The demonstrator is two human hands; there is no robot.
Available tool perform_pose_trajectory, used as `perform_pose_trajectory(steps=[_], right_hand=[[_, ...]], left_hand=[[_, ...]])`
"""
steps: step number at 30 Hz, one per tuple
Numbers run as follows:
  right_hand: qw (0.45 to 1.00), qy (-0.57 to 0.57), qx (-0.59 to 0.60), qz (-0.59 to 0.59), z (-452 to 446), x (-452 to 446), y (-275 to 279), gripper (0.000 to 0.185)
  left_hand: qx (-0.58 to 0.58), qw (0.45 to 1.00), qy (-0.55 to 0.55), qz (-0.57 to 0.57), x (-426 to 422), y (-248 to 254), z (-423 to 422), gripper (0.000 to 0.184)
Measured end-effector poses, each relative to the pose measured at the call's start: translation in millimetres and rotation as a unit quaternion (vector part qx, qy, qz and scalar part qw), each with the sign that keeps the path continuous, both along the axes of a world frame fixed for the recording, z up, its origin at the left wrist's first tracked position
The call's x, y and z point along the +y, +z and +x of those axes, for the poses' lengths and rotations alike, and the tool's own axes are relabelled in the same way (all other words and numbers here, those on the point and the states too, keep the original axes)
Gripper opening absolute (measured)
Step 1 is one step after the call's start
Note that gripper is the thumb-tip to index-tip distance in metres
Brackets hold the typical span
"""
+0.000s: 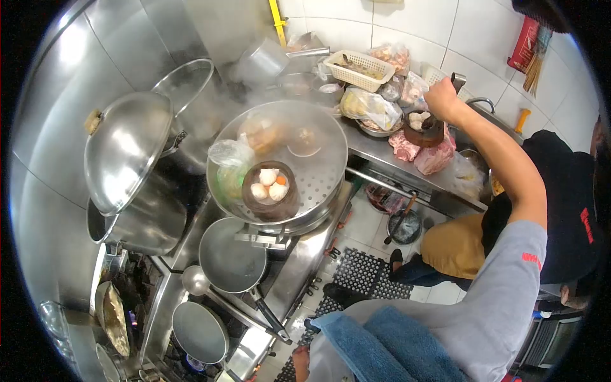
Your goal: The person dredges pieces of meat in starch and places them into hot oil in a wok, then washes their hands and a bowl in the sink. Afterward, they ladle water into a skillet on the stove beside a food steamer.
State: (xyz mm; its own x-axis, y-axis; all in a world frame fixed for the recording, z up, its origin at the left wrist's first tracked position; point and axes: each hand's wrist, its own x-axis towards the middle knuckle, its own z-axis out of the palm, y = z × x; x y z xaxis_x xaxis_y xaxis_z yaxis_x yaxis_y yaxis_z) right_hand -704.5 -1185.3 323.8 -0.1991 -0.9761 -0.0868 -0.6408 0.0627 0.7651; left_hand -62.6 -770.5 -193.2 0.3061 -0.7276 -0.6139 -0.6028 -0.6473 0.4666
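Note:
My right hand (443,100) is raised at the upper right, its fingers wrapped round a metal bowl clamp (457,81). Below the fist is a dark brown bowl (425,135) with white balls in it, over raw meat (436,156) on the steel counter. The clamp's jaws are largely hidden by hand and bowl. Down at the bottom edge, my left hand (301,361) hangs beside my body, only partly visible, its fingers unclear. A second dark bowl (270,207) with white balls and an orange piece stands in the large steaming pan (324,175).
Bagged food (371,108) and a cream basket (359,70) crowd the counter. Frying pans (233,254), a ladle (196,280) and a lidded pot (137,223) occupy the stove; a flame (195,364) burns below. Another person (541,204) stands close at right. A bucket (405,226) is on the floor.

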Motion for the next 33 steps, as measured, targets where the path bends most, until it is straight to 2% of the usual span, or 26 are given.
perform_pose_trajectory(steps=[4, 10, 13, 16, 17, 19, 20, 22, 25, 28, 30, 32, 33], right_hand=[[0.997, 0.067, 0.025, -0.024, -23.5, -0.6, -28.2, 0.009], [0.994, 0.104, -0.006, -0.028, -32.0, 0.7, -23.1, 0.007], [0.997, 0.078, 0.002, -0.013, -10.9, 17.7, 10.4, 0.010], [0.996, 0.080, 0.004, -0.033, 21.1, 37.2, 46.3, 0.009], [0.994, 0.096, 0.001, -0.046, 25.2, 40.6, 53.3, 0.007], [0.990, 0.101, -0.004, -0.096, 54.9, 51.9, 70.2, 0.003], [0.987, 0.125, -0.018, -0.096, 72.7, 55.3, 80.1, 0.005], [0.981, 0.163, -0.043, -0.100, 106.0, 63.4, 95.8, 0.008], [0.959, 0.220, -0.140, -0.112, 157.7, 63.4, 103.2, 0.011], [0.944, 0.288, -0.141, -0.077, 209.1, 53.8, 104.6, 0.024], [0.927, 0.326, -0.167, -0.080, 236.0, 43.2, 94.4, 0.022], [0.919, 0.352, -0.162, -0.073, 260.1, 31.9, 86.1, 0.020], [0.920, 0.359, -0.144, -0.062, 271.4, 26.7, 83.3, 0.019]], left_hand=[[0.003, 1.000, 0.010, 0.003, -0.1, -3.2, -0.3, 0.029], [0.039, 0.998, 0.049, -0.021, 9.0, -22.2, 1.3, 0.028], [0.065, 0.995, 0.063, -0.042, 14.2, -27.7, 5.1, 0.027], [0.044, 0.998, -0.045, -0.031, 4.2, -26.4, 5.9, 0.025], [0.023, 0.990, -0.129, -0.052, 3.0, -25.2, 8.3, 0.024], [-0.078, 0.917, -0.362, -0.150, -0.7, -26.3, 14.0, 0.023], [-0.088, 0.910, -0.370, -0.167, -0.8, -24.7, 15.1, 0.022], [-0.068, 0.923, -0.332, -0.181, -4.1, -11.8, 15.7, 0.024], [0.066, 0.980, -0.124, -0.143, 2.8, -26.9, 20.2, 0.030], [0.164, 0.979, 0.097, -0.068, 7.7, -2.8, 13.7, 0.037], [0.096, 0.995, 0.024, -0.022, 8.9, 33.2, 17.3, 0.036], [0.021, 0.998, -0.053, -0.034, 17.3, 33.5, 25.5, 0.036], [-0.020, 0.993, -0.092, -0.068, 35.8, 12.2, 34.1, 0.036]])
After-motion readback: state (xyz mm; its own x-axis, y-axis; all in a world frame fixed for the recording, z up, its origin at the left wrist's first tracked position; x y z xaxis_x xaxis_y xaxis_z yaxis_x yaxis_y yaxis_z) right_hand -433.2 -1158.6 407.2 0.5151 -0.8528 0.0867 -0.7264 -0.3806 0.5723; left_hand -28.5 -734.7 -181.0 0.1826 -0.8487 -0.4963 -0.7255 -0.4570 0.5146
